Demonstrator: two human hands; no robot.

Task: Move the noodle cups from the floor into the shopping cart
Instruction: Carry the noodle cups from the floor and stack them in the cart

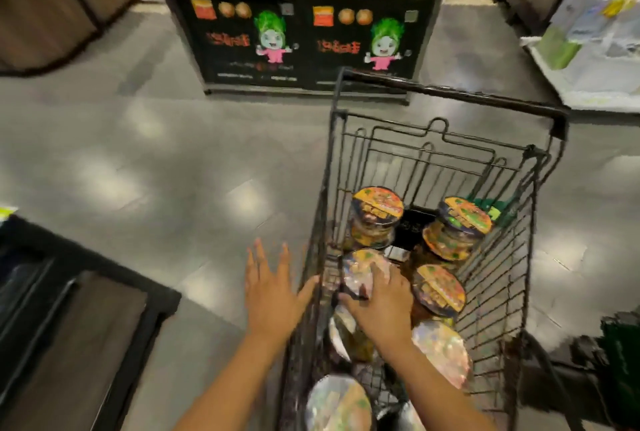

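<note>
Right hand (381,306) is down inside the shopping cart (498,257), its grip wrapped over the lid of a noodle cup (358,269). The fingers drape across the top and the thumb hooks the near edge. That cup sits against the cart's left wall, about midway along. Left hand (270,295) is outside that wall with its grip wide, fingers fanned, holding nothing, thumb right up at the wire. The other cups (438,288) crowd the basket: two at the far end, one just right of the held cup, more nearer and blurred. Beyond the cart, on the grey floor (156,171), stands a black display stand (301,39) with cartoon figures.
</note>
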